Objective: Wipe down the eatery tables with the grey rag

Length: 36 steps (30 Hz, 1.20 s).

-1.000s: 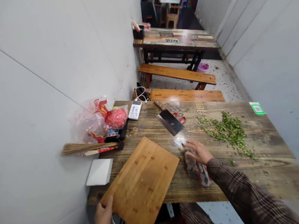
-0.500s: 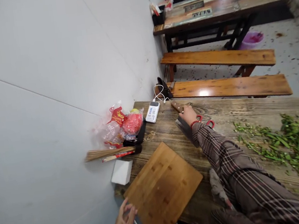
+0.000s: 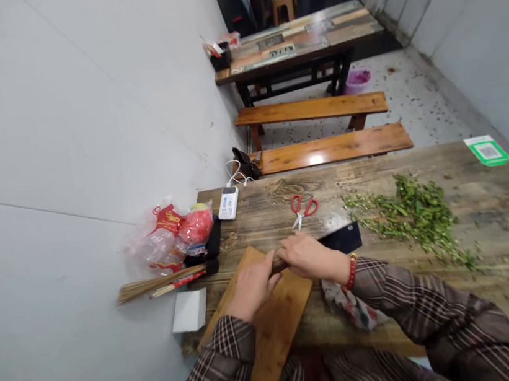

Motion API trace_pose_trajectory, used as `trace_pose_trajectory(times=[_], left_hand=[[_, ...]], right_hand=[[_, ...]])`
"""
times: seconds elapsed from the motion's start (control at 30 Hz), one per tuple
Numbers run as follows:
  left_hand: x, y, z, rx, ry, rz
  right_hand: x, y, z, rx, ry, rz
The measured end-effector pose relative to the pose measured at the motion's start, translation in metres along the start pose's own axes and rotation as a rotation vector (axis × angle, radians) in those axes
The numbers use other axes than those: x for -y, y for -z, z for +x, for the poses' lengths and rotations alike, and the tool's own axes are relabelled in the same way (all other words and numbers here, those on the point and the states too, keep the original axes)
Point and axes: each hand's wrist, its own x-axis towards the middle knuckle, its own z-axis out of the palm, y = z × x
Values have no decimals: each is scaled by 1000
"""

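Note:
Above the wooden cutting board (image 3: pixel 273 332), both hands meet at the handle of a cleaver (image 3: pixel 343 239). My right hand (image 3: pixel 308 258) is closed round the handle, and the dark blade points right. My left hand (image 3: pixel 254 285) is also closed, its fingers on the handle's left end. Red-handled scissors (image 3: pixel 302 209) lie on the table just beyond my right hand. A crumpled cloth (image 3: pixel 352 309) is below my right wrist, beside the board. Chopped green vegetables (image 3: pixel 410 214) are spread on the table to the right.
Along the wall are a white power bank (image 3: pixel 229 203), plastic bags (image 3: pixel 167 236), chopsticks (image 3: pixel 163 283) and a white napkin stack (image 3: pixel 189 310). A green code card (image 3: pixel 487 150) lies at the table's far right. Benches (image 3: pixel 324 149) stand beyond the table.
My right hand has brought the cleaver back over the board, its blade now pointing right. My left hand has left the board's edge and closed on the handle. The view has shifted right.

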Motion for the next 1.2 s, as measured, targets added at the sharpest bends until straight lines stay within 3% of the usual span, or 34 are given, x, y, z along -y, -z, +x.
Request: trace_pose_trajectory(times=[0.1,0.17,0.2,0.27,0.33,0.4,0.47,0.57,0.67,0.73,0.77,0.83,0.93,1.0,1.07,1.2], left_hand=[[0,-21,-12,185,146,-429],[2,-32,-24,238,296,-634],[2,-37,-31,237,354,-717],[1,-42,-44,215,417,-887],[0,-42,-55,200,434,-1016],[-3,-39,-63,205,435,-1054],[-6,-35,-69,215,424,-1024],[-7,-30,-74,219,382,-958],[-6,-27,-78,209,343,-877],[-7,-29,-79,199,325,-819],[-8,-30,-80,199,316,-794],[-16,-36,-79,215,293,-756],[-32,-49,-81,286,236,-710],[-44,-57,-84,346,185,-662],[-53,-62,-87,389,119,-594],[-63,-56,-84,282,-185,-404]], right_hand=[[-20,0,-62,-318,-165,169],[-34,-15,-113,-588,-390,256],[-37,-28,-137,-661,-502,279],[-32,-62,-173,-628,-640,294],[-18,-102,-187,-447,-637,271],[-4,-139,-180,-313,-586,220],[2,-166,-166,-265,-528,185],[-8,-186,-156,-280,-476,235],[-22,-177,-165,-534,-698,368],[-19,-152,-171,-827,-913,436],[-12,-136,-171,-940,-941,458],[11,-103,-163,-988,-783,469],[43,-70,-139,-839,-449,392],[46,-67,-129,-883,-448,330],[34,-75,-131,-1022,-571,324],[-7,-100,-173,-1201,-838,478]])
